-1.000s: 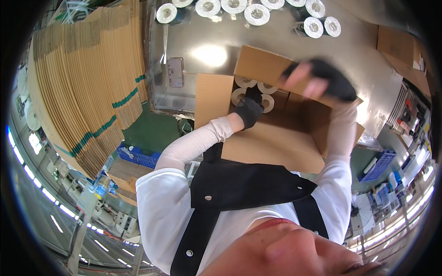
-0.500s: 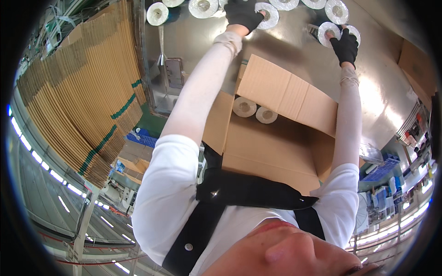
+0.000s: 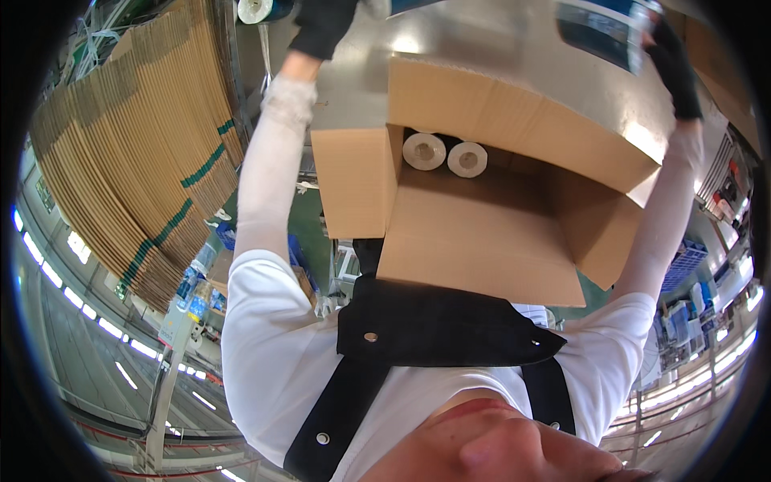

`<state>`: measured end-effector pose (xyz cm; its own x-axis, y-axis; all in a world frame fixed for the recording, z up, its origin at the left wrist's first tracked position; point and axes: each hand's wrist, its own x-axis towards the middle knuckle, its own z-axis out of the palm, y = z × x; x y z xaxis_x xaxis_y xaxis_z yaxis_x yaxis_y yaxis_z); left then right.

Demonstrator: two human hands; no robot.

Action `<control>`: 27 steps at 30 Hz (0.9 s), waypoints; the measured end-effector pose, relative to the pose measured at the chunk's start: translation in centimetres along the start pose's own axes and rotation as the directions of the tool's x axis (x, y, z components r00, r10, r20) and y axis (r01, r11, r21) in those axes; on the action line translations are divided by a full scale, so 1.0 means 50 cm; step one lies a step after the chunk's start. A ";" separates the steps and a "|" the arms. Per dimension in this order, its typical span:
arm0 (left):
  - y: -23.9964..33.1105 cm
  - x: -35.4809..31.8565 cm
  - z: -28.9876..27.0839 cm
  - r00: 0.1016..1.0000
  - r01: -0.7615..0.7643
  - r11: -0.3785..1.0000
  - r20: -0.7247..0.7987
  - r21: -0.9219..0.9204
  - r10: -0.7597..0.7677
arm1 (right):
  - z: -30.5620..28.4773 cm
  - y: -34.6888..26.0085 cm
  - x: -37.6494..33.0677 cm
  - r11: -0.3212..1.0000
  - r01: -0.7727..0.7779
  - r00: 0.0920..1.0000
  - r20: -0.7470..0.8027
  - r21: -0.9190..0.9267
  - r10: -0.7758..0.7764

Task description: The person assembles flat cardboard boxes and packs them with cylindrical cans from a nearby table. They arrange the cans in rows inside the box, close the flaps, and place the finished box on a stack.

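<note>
Both gloved hands — left [image 3: 321, 24], right [image 3: 671, 64] — stretched beyond the open carton [image 3: 482, 233].

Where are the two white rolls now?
In the head view, the two white rolls lie side by side inside the open cardboard box, against its far wall, left of centre.

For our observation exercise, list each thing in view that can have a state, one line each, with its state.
cardboard box: open, flaps spread outward.
two white rolls: lying inside the box, side by side.
left hand: gloved, raised beyond the box, grip unclear.
right hand: gloved, raised beside a blue-and-white package.
flat cardboard stack: folded, banded.
</note>
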<state>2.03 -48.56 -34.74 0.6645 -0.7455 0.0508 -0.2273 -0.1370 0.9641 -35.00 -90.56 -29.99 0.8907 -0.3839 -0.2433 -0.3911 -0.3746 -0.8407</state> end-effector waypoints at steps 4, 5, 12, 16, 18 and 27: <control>0.420 -0.113 0.048 0.851 -0.410 0.899 0.292 -0.153 0.438 | -0.112 -0.154 -0.273 0.932 0.025 0.995 -0.101 0.363 0.013; 0.464 -0.173 0.084 0.761 -0.548 0.836 0.393 -0.036 0.515 | -0.101 -0.201 -0.327 0.927 0.015 0.992 -0.125 0.376 0.035; 0.352 -0.467 0.437 0.288 -0.871 0.488 0.738 -0.063 0.610 | 0.149 -0.521 -0.551 0.994 -0.063 0.998 0.034 0.089 0.060; 0.129 -0.515 0.558 0.744 -0.381 0.863 0.664 0.333 0.073 | 0.320 -0.439 -0.576 0.669 0.197 0.971 0.236 -0.716 -0.034; 0.057 -0.517 0.580 0.784 -0.015 0.936 0.585 0.353 -0.207 | 0.386 -0.317 -0.585 0.563 0.137 0.981 0.191 -0.815 0.037; 0.334 -0.271 0.157 0.723 0.282 0.919 0.691 -0.276 -0.014 | 0.415 -0.352 -0.267 0.982 0.175 0.731 0.678 -0.075 -0.078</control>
<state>-16.38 -45.87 -21.37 -0.0087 -0.9875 -0.1572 0.1749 -0.1563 0.9721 -35.20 -61.32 -21.99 0.8387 0.3208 -0.4401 -0.2458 -0.4981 -0.8315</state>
